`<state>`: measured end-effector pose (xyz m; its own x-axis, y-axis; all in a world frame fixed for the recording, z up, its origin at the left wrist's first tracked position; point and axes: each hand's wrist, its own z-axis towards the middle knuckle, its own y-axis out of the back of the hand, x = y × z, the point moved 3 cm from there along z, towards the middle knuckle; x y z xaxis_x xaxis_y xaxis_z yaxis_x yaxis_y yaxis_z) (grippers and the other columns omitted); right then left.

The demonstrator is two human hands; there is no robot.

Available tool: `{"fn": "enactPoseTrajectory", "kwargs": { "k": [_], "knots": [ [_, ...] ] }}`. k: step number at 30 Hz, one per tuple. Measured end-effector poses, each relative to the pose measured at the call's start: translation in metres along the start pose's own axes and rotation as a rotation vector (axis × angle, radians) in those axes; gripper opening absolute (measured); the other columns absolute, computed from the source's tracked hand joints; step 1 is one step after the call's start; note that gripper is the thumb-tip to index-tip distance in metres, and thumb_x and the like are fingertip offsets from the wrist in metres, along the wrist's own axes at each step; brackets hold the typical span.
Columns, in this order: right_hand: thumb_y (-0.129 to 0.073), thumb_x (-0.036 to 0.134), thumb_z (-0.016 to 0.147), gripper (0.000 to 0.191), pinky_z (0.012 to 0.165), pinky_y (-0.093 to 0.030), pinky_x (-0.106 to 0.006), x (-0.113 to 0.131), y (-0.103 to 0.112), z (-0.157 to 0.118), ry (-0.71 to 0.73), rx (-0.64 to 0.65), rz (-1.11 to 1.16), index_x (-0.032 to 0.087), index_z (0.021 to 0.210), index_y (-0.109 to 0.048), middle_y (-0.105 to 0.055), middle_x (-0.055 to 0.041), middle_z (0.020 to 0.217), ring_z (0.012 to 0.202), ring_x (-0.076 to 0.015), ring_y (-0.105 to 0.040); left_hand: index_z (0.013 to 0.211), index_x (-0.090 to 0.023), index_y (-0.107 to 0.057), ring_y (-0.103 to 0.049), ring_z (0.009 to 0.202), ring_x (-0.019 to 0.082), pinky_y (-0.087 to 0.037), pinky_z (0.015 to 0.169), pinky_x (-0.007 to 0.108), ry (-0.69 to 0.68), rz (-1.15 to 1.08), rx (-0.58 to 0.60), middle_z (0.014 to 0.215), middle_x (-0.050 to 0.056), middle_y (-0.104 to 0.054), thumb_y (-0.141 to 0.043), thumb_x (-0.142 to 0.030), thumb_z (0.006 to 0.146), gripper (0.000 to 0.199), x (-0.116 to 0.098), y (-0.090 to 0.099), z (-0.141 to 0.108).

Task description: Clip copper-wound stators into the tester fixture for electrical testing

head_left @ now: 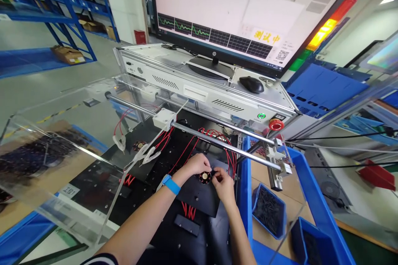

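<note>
Sitting between 2 hands [212, 172]: the round part [205, 177].

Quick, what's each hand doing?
Left hand: fingers at the round part, grip unclear.
Right hand: fingers bent beside it, grip unclear.

Both hands [211, 172] meet at the round copper-wound part [205, 177]

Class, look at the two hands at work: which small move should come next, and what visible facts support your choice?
Probably steady the round part with the left hand while the right hand gently adjusts its near side: the hands flank it on the black plate, fingertips close to its rim. Whether they grip it is unclear.
</note>
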<state>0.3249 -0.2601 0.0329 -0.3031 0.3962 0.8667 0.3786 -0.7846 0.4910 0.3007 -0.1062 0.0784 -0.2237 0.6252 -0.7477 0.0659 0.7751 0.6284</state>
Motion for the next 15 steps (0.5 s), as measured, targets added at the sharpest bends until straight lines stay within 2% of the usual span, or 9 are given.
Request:
{"fn": "enactPoseTrajectory", "kwargs": {
  "k": [3, 8, 11, 15],
  "knots": [
    [-0.055, 0.027, 0.069, 0.026, 0.057, -0.044, -0.027, 0.0, -0.005, 0.008, 0.001, -0.03, 0.283, 0.017, 0.093, -0.055, -0.054, 0.003, 0.063, 0.057, -0.0131, -0.05, 0.071, -0.015, -0.071, -0.053, 0.056, 0.011, -0.034, 0.05, 0.02, -0.018, -0.062, 0.042, 0.062, 0.002, -0.067, -0.06, -0.024, 0.063, 0.016, 0.009, -0.007, 0.01],
    [-0.067, 0.032, 0.062, 0.033, 0.056, -0.049, -0.024, -0.004, -0.006, 0.02, -0.233, -0.182, 0.638, 0.017, 0.09, -0.057, -0.056, 0.002, 0.071, 0.066, -0.0136, -0.058, 0.072, -0.012, -0.071, -0.049, 0.052, 0.01, -0.031, 0.047, 0.02, -0.027, -0.154, 0.041, 0.059, 0.002, -0.064, -0.059, -0.027, 0.063, 0.021, 0.02, -0.017, 0.015],
    [-0.071, 0.031, 0.059, 0.036, 0.056, -0.05, -0.022, -0.004, -0.004, 0.025, -0.289, -0.216, 0.737, 0.018, 0.089, -0.057, -0.057, 0.0027, 0.071, 0.067, -0.0139, -0.061, 0.072, -0.012, -0.071, -0.049, 0.052, 0.01, -0.031, 0.048, 0.02, -0.026, -0.194, 0.018, 0.058, 0.002, -0.063, -0.059, -0.028, 0.063, 0.022, 0.024, -0.02, 0.014],
    [-0.072, 0.031, 0.059, 0.036, 0.054, -0.05, -0.022, -0.002, -0.004, 0.028, -0.286, -0.206, 0.742, 0.017, 0.089, -0.058, -0.058, 0.0023, 0.07, 0.065, -0.0144, -0.062, 0.071, -0.012, -0.071, -0.048, 0.049, 0.01, -0.032, 0.047, 0.021, -0.022, -0.227, 0.006, 0.053, 0.001, -0.061, -0.057, -0.029, 0.063, 0.023, 0.028, -0.023, 0.015]
  ]
}}
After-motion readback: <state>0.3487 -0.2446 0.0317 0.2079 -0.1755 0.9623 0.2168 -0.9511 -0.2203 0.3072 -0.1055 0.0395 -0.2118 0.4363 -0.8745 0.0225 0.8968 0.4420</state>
